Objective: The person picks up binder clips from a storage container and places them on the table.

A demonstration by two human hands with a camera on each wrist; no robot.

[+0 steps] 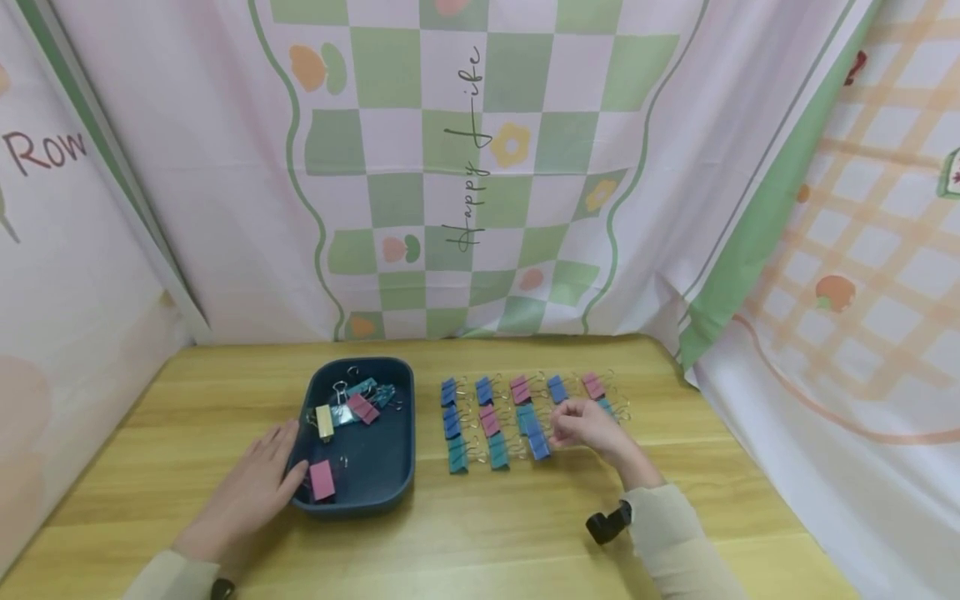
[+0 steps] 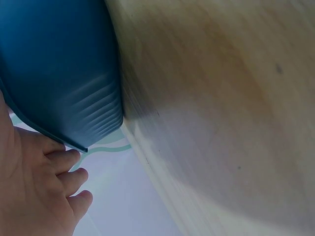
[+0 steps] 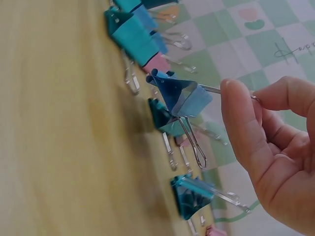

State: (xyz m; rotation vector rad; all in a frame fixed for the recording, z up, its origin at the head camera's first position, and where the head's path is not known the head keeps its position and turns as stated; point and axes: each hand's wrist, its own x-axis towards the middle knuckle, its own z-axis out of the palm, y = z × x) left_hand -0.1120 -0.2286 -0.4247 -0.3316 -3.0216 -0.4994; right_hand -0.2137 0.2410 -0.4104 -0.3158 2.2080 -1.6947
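My right hand [image 1: 588,429] pinches a blue binder clip [image 3: 189,96] by one wire handle between thumb and forefinger. In the right wrist view the clip hangs above the laid-out clips, its other handle pointing down. The head view has this clip overlapping a teal clip [image 1: 524,417] in the third column. On the other side, my left hand [image 1: 251,483] rests against the left side of a dark blue tray [image 1: 411,467]. Its fingers lie loosely extended along the outside, with the thumb at the rim. Inside the tray are a pink clip [image 1: 322,481], a cream clip [image 1: 324,422] and several others.
Blue, pink and teal clips stand in rows on the wooden table [image 1: 480,533] right of the tray, including a teal clip [image 1: 457,455] at the front left. A checked cloth [image 1: 450,167] hangs behind the table, with more cloth at both sides.
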